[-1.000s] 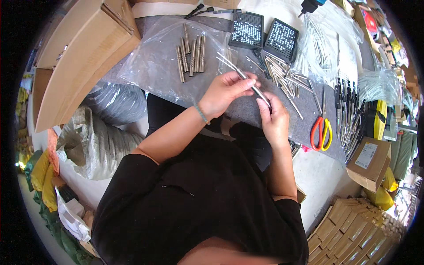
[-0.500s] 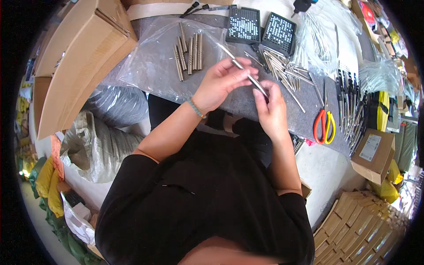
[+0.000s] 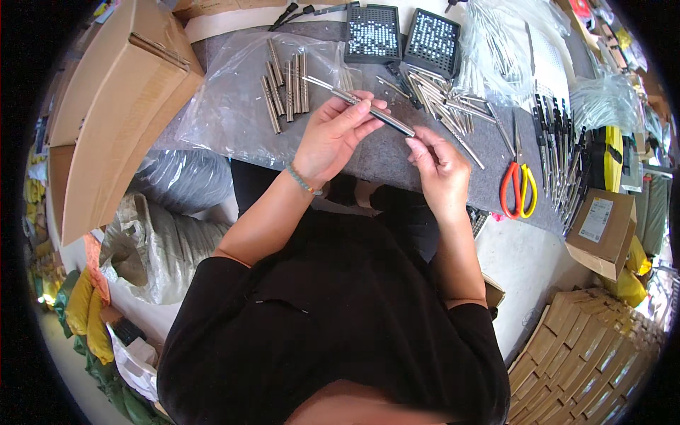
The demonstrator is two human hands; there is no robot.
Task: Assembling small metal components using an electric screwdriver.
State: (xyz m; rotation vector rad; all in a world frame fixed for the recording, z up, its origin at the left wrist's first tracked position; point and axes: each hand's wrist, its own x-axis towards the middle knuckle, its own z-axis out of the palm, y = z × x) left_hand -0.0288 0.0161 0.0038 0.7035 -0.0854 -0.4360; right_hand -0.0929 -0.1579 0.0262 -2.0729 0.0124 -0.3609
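Observation:
A shiny metal tube (image 3: pixel 391 123) slants between my two hands above the table, its left end higher in the picture. My left hand (image 3: pixel 327 142) is closed around its middle, thumb on top, and wears a beaded bracelet. Thin pale rods (image 3: pixel 317 83) stick out past that hand at the left end. At the lower right end, the fingertips of my right hand (image 3: pixel 448 170) pinch the tube. Several similar metal tubes (image 3: pixel 296 85) with small holes lie on a clear plastic sheet (image 3: pixel 227 106) left of the hands. Loose thin metal pieces (image 3: pixel 443 106) are piled beyond my right hand.
Two black perforated trays (image 3: pixel 373 53) with small white pieces stand at the far side. Scissors (image 3: pixel 517 190) with red and yellow handles lie at right, beside several black-ended metal rods (image 3: pixel 556 152). Cardboard boxes flank the table: a large one (image 3: pixel 106 120) left, a smaller one (image 3: pixel 601 230) right.
The tube has shifted left and lies at a flatter slant. My right hand now grips its end with more of the tube showing between the hands. The whole view has shifted slightly.

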